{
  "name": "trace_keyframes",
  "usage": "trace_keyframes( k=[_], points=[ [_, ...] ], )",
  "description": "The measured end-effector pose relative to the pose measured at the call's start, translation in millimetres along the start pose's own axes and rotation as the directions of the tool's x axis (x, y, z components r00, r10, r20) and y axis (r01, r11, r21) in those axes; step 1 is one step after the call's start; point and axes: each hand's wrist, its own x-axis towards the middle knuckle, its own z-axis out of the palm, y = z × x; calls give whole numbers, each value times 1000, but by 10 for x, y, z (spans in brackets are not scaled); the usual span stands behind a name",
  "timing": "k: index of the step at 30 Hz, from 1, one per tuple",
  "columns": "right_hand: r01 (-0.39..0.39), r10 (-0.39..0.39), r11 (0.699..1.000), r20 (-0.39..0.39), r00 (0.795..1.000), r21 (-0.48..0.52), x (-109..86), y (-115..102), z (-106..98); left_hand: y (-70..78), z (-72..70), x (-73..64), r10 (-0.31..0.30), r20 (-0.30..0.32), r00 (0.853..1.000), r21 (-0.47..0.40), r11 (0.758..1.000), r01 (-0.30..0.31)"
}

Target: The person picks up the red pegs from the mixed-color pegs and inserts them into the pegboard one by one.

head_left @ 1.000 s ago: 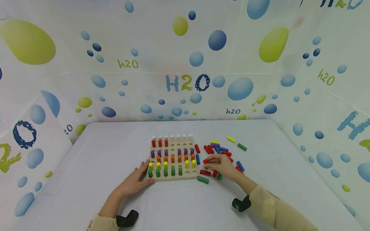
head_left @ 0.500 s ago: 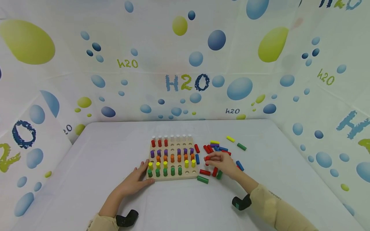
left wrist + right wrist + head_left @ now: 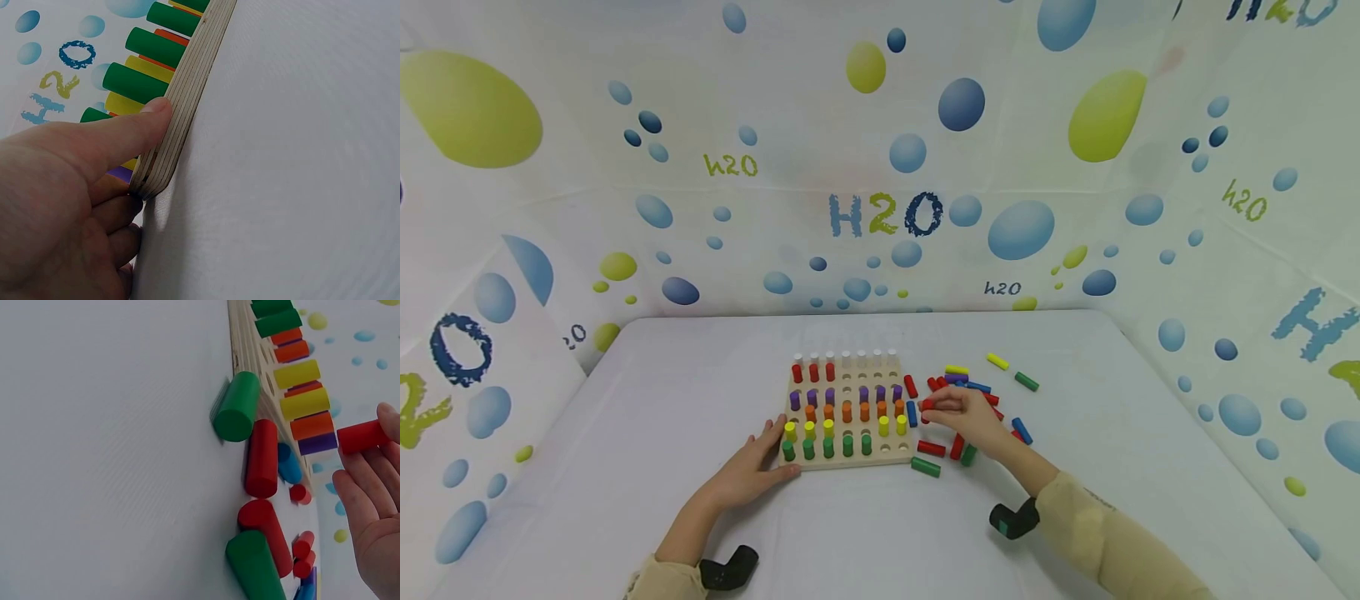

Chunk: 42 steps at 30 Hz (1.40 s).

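Note:
A wooden pegboard (image 3: 850, 463) lies on the table with upright pegs in rows of white, red, purple, orange, yellow and green. My left hand (image 3: 748, 471) grips its near left corner; in the left wrist view the thumb (image 3: 134, 128) presses the layered front edge and the fingers curl by the side. Just off the board's right side, my right hand (image 3: 976, 421) pinches a red peg (image 3: 362, 436) between thumb and fingers, raised above the table. A blue peg (image 3: 912, 414) lies between that hand and the board.
Loose red, blue, green, yellow and purple pegs lie scattered right of the board. A green peg (image 3: 926, 467) and a red peg (image 3: 932, 448) are by its near right corner. A patterned curtain (image 3: 880, 275) stands behind the table.
My right hand, with the red peg pinched, has shifted slightly left towards the board over the last half second. The left hand stays at its corner.

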Motion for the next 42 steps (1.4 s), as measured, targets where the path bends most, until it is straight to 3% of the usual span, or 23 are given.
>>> trace_keyframes(
  k=[20, 29, 42],
  points=[
    [56, -56, 998, 14, 998, 23, 205, -164, 233, -15, 5, -1, 1, -12, 1000, 6, 1000, -1],
    [38, -38, 999, 3, 999, 2, 289, -273, 358, -14, 6, 0, -2, -12, 1000, 9, 1000, 3],
    [48, -48, 997, 9, 999, 56, 433, -303, 524, -48, 35, 29, -8, -4, 1000, -6, 1000, 8]
  ],
)
